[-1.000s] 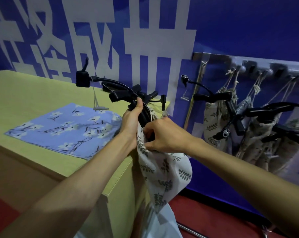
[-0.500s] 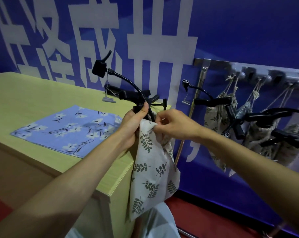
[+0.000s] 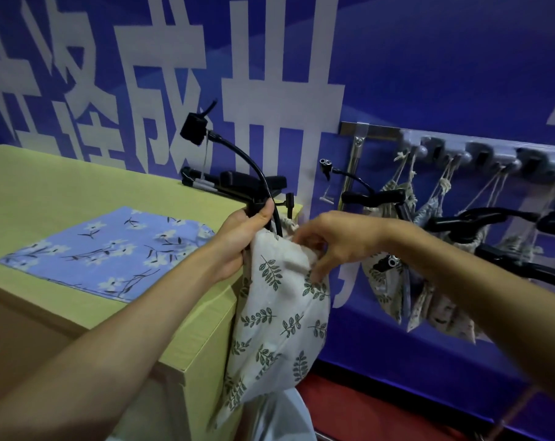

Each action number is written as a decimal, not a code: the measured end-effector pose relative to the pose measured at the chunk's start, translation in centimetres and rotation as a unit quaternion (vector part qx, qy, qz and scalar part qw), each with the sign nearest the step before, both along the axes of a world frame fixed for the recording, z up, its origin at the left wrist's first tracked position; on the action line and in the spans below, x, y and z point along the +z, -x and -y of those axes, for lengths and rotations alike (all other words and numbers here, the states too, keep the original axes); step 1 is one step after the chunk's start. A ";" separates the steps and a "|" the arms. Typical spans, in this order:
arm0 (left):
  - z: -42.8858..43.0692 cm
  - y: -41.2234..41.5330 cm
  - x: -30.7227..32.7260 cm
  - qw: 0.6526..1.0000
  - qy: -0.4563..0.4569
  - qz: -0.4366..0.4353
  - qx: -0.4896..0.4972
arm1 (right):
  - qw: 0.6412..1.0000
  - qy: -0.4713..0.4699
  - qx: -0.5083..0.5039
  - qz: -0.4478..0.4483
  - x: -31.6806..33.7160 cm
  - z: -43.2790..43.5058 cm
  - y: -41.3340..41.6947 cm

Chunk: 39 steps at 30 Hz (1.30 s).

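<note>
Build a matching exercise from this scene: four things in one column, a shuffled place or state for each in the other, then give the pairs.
1. leaf-print bag
2. blue floral cloth
3. black gooseneck arm
4. row of pouches

A. hangs by strings from wall hooks
B. gripped at its stem by the left hand
C. lies flat on the table
D. hangs beside the table corner, right hand pinching its mouth

Pairs: 1-D, 2-C, 3-B, 4-A
</note>
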State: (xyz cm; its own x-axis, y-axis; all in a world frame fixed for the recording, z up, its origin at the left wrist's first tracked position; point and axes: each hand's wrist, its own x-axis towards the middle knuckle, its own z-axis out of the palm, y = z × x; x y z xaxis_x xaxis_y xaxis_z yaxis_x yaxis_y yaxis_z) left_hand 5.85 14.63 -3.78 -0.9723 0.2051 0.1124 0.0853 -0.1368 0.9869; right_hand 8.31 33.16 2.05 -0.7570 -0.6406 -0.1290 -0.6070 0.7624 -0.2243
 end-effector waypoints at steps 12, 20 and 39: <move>-0.7 -0.2 0.1 1.000 -0.027 0.006 -0.002 | 0.979 0.150 -0.045 -0.134 -0.3 0.6 0.4; -0.3 -1.1 -0.5 0.992 0.119 -0.047 -0.003 | 0.976 0.196 -0.063 0.065 0.9 -0.9 0.7; -1.4 0.0 -1.2 0.996 0.084 -0.007 -0.007 | 0.987 0.091 -0.030 0.128 3.8 -0.4 -0.1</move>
